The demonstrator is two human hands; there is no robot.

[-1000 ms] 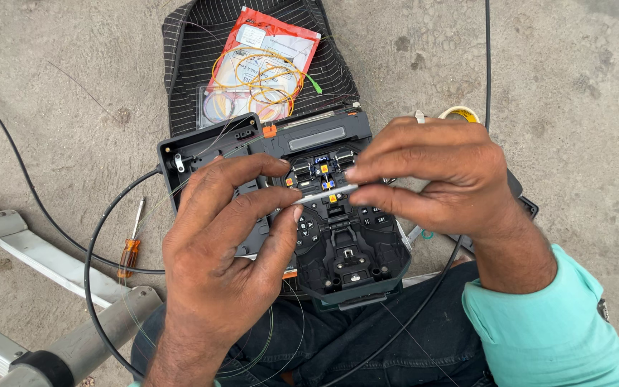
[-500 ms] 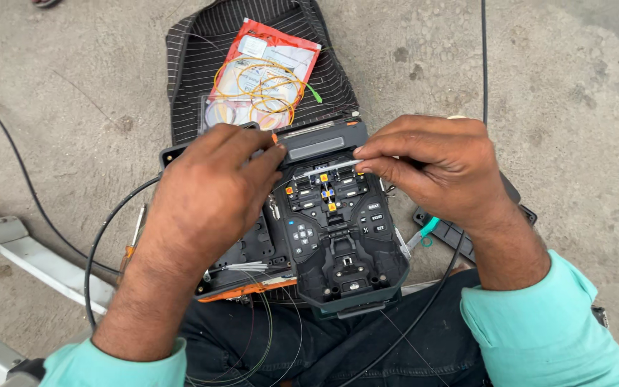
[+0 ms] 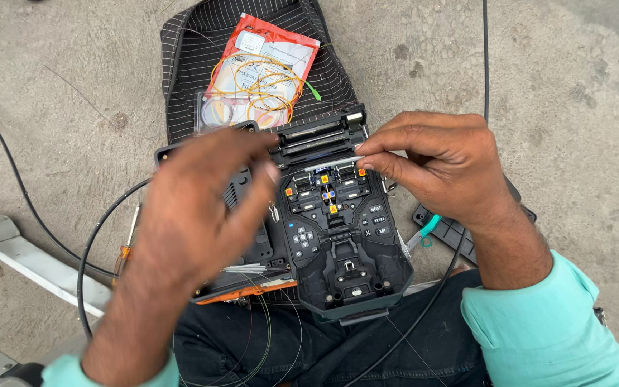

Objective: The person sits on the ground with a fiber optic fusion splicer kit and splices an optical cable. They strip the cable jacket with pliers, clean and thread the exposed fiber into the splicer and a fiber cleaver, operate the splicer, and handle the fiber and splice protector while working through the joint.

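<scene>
I see my right hand [image 3: 442, 168] pinching a thin white sleeve [image 3: 332, 163] that lies left-right across the top of the splicer [image 3: 342, 236] on my lap, while my left hand [image 3: 202, 208], blurred and open, hovers just beside it.

A matt black plastic splicing machine [image 3: 342, 236] with small orange plastic clips and rubbery grey buttons. The right hand [image 3: 438, 168] pinches a thin, smooth, pale sleeve [image 3: 331, 164], likely plastic. Behind lies a black pinstriped cloth [image 3: 188, 79] bearing a glossy red plastic packet [image 3: 266, 50] of smooth yellow fibre coils. The concrete floor [image 3: 59, 93] is rough, grey and matt. A dull metal ladder rail [image 3: 44, 276] lies beside it.
</scene>
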